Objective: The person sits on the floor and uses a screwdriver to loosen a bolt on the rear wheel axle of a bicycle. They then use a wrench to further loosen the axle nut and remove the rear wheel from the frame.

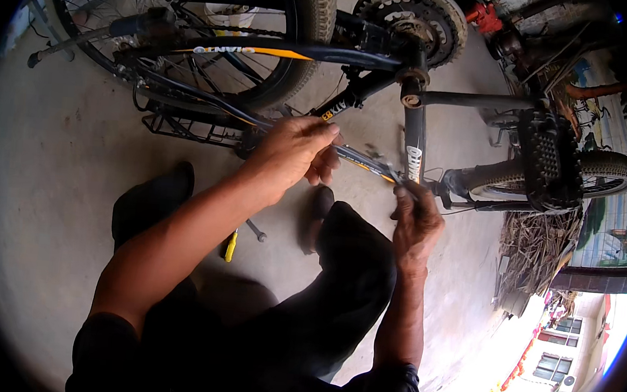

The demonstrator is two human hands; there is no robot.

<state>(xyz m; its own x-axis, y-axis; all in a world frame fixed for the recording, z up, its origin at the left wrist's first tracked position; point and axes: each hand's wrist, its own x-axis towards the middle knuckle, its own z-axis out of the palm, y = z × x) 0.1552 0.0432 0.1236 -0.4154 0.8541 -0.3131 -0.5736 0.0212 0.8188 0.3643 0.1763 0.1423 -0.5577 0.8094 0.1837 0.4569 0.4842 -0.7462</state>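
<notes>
A black bicycle with orange stripes stands turned over in front of me, its frame tubes running from left to right. My left hand is at a slim frame tube, fingers curled; whatever they grip, if anything, is hidden. Farther right, my right hand has thumb and fingers pinched together at the end of that same tube, beside the thicker tube with white lettering. A thin dark cable shows near the right fingers, but I cannot make out what they pinch.
A yellow-handled tool and a wrench lie on the concrete floor between my feet. The crank arm and black pedal jut out to the right. A white bucket stands behind the wheel; a stick pile lies far right.
</notes>
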